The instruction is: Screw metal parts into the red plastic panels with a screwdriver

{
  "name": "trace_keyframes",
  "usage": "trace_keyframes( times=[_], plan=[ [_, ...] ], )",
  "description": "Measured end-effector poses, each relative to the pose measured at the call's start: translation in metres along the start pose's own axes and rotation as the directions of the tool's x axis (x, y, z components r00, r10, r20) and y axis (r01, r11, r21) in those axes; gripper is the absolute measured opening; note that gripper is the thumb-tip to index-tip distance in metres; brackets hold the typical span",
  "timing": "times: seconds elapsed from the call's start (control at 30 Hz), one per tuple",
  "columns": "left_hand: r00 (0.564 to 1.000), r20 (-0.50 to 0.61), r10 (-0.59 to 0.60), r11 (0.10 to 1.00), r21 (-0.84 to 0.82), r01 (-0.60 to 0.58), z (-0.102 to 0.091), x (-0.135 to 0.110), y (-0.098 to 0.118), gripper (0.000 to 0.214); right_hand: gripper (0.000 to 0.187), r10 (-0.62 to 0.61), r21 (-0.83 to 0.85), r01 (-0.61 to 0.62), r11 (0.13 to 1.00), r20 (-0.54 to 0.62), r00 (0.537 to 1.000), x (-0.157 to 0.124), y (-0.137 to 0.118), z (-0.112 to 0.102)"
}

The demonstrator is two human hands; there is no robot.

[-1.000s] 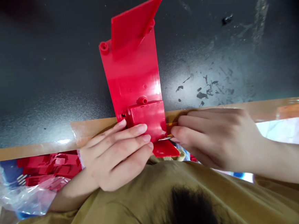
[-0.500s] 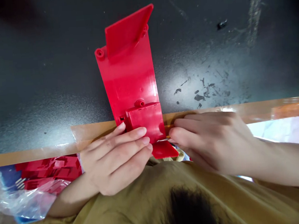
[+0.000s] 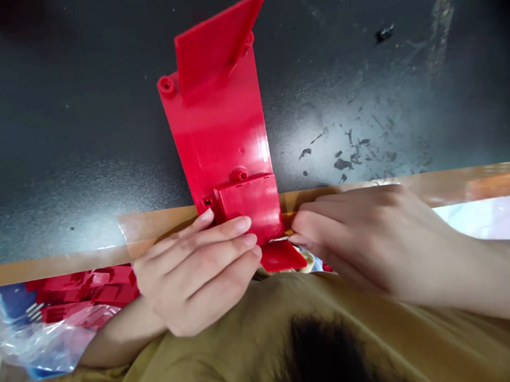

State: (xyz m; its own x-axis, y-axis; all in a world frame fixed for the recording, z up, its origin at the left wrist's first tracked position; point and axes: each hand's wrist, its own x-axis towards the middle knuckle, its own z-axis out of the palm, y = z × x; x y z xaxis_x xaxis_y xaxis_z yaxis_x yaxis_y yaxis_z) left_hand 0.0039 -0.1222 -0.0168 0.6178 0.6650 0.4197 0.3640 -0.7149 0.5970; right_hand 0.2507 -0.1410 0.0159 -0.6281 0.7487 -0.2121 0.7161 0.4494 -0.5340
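Two bare hands meet at the near end of a long red plastic panel [image 3: 219, 129], which reaches away from them across a dark table [image 3: 78, 140], its far end carrying an angled flap [image 3: 217, 41]. The left hand [image 3: 195, 278] is clamped on the panel: its fingers [image 3: 223, 240] lie close together across a squared red block [image 3: 250, 206] at the near end, pressing it from the side nearest the body. The right hand [image 3: 374, 240] comes in from the other side, its fingers bunched against the block's right edge, with a tiny pale sliver [image 3: 280, 238] showing at the fingertips; from where I stand, I cannot tell whether that hand is pinching the sliver, the block or both. Just below the block, between the two hands, a smaller red flap [image 3: 282, 256] juts out past the table's edge, which is covered with tan tape [image 3: 161, 228]. The hold looks sound: one hand lying flat and steady takes the length of the piece, leaving the other free for fine fingertip work, and keeping the panel square to the table's edge should stop it swinging. Out past the left hand's wrist, a heap of red pieces [image 3: 86, 289] lies beside a crumpled clear plastic bag [image 3: 41, 343], and an olive shirt [image 3: 293, 341] fills the space below both hands.
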Motion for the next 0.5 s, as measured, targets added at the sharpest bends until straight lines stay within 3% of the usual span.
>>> trace_keyframes(
  times=[0.07, 0.23, 0.4, 0.5],
  plan=[
    [0.997, -0.047, 0.055, 0.998, 0.028, -0.053, 0.0024, 0.0002, -0.0013, 0.007, 0.024, -0.009, 0.023, 0.009, 1.0, 0.018, 1.0, -0.0005, 0.0034, -0.0024],
    [0.998, -0.025, 0.059, 0.998, 0.033, -0.058, 0.0026, 0.0003, -0.001, 0.013, 0.02, -0.095, 0.097, 0.094, 0.991, 0.01, 0.995, -0.0061, 0.009, -0.0081],
    [0.996, -0.041, 0.083, 0.996, 0.046, -0.081, 0.0038, -0.0022, -0.0033, 0.015, 0.021, -0.099, -0.116, 0.093, 0.989, -0.044, 0.994, -0.0081, 0.008, -0.0049],
    [0.993, -0.061, 0.097, 0.995, 0.04, -0.095, 0.0066, -0.0038, -0.0049, 0.015, 0.021, -0.109, -0.152, 0.101, 0.983, -0.05, 0.993, -0.005, 0.0079, -0.0019]
  ],
)
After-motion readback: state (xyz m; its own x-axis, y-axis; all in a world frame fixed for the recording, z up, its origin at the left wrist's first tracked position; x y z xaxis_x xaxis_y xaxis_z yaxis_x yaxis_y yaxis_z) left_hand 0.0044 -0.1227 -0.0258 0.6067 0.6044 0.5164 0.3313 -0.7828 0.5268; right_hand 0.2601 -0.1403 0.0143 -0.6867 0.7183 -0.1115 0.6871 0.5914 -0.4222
